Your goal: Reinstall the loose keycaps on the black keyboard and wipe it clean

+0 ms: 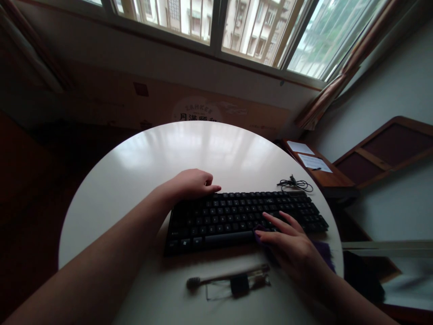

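A black keyboard (223, 216) lies on the round white table (101, 198), tilted slightly in my view. At its far left edge my left hand (194, 183) is closed, fingers curled and thumb along the edge, holding the keyboard; the forearm and hand cover its upper left corner. My right hand (292, 243) presses a purple cloth (259, 234) against the keys right of the space bar. Some of its fingers stretch over the keys, and more cloth shows beyond the wrist.
Nearer to me lie a toothbrush (219, 276) and a small dark object (239, 285) with a thin wire frame, both blurred. A coiled black cable (295, 183) rests behind the keyboard. Papers (314, 162) and a pen lie on a wooden side table (333, 176) at right.
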Tool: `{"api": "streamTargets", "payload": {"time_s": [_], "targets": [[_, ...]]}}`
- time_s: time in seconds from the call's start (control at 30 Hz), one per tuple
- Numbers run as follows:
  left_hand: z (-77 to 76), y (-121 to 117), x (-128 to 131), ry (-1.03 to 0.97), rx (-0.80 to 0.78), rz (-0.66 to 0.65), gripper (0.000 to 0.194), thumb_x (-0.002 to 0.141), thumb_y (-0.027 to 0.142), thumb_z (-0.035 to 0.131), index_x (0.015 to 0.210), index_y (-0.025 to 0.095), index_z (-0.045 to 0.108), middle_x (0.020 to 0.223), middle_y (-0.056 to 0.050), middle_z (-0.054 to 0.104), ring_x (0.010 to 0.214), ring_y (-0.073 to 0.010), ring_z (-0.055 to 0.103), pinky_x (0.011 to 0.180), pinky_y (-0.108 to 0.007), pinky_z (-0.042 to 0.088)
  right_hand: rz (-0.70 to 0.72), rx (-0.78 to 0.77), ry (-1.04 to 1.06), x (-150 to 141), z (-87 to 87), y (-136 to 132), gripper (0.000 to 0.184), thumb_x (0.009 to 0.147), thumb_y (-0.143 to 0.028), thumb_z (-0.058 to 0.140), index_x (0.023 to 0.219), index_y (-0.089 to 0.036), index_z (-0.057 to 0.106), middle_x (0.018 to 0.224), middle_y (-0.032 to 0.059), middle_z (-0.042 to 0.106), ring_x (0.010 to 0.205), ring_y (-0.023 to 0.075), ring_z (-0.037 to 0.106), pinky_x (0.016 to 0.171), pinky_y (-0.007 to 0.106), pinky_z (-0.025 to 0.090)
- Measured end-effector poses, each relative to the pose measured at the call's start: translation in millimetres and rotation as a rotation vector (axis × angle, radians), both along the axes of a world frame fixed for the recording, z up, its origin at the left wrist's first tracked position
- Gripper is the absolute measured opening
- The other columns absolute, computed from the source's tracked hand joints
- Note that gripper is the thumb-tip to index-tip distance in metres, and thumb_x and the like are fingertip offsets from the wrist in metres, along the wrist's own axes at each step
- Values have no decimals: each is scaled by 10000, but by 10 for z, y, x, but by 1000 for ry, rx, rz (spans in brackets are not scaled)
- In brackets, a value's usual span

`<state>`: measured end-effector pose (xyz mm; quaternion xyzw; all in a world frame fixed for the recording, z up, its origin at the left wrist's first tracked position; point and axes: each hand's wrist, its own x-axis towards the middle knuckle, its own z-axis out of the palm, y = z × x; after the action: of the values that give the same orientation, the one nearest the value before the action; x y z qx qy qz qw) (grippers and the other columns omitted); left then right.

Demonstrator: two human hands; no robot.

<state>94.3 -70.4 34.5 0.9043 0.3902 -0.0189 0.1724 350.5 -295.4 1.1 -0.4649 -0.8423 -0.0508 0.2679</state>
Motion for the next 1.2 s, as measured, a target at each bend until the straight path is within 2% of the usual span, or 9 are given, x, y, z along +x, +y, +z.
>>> {"api": "streamTargets", "payload": {"time_s": [0.1,0.23,0.33,0.6,0.93,1.07,1.2], "targets": [[-14,9,-5,-5,-10,4,536,862,704,453,814,219,676,857,-85,734,699,-212,606,586,-313,343,18,-5,14,5,49,20,282,923,-63,551,1113,-235,667,1082,55,789,1287,260,604,1158,511,389],[-18,2,-8,-5,2,2,528,863,697,461,826,221,688,843,-81,726,698,-221,601,587,-316,352,88,17,-33,-61,56,48,283,924,-34,546,1110,-220,649,1095,34,788,1371,249,521,1239,520,230],[-2,-24,-10,-9,4,2,515,874,679,461,828,221,693,843,-79,726,701,-222,599,594,-316,355,112,-1,-84,-116,49,68,262,929,-35,547,1088,-215,653,1059,25,797,1371,252,518,1259,538,148],[25,-65,-2,-7,17,-12,538,890,673,449,867,209,720,879,-100,736,736,-240,614,631,-327,383,219,-49,-128,-236,119,220,251,971,-66,496,1087,-226,650,1098,11,789,1398,242,486,1269,559,71],[-23,-66,-3,-7,69,-18,549,891,672,433,884,211,729,861,-90,744,736,-235,628,600,-314,369,496,-25,-194,-656,209,605,204,1017,-153,493,1055,-237,675,1109,-28,786,1424,216,455,1259,563,-52],[-26,-61,0,-4,64,-19,555,888,682,430,889,215,728,878,-89,749,729,-236,621,591,-314,357,530,-53,-240,-718,232,665,187,1018,-149,507,1065,-233,667,1155,-44,771,1455,223,405,1261,561,-63],[1,-71,-7,-5,60,-26,552,895,681,429,881,212,719,874,-84,745,714,-221,611,584,-304,341,544,-16,-215,-727,199,688,191,1012,-144,513,1072,-234,671,1161,-45,768,1433,221,441,1259,566,-62]]}}
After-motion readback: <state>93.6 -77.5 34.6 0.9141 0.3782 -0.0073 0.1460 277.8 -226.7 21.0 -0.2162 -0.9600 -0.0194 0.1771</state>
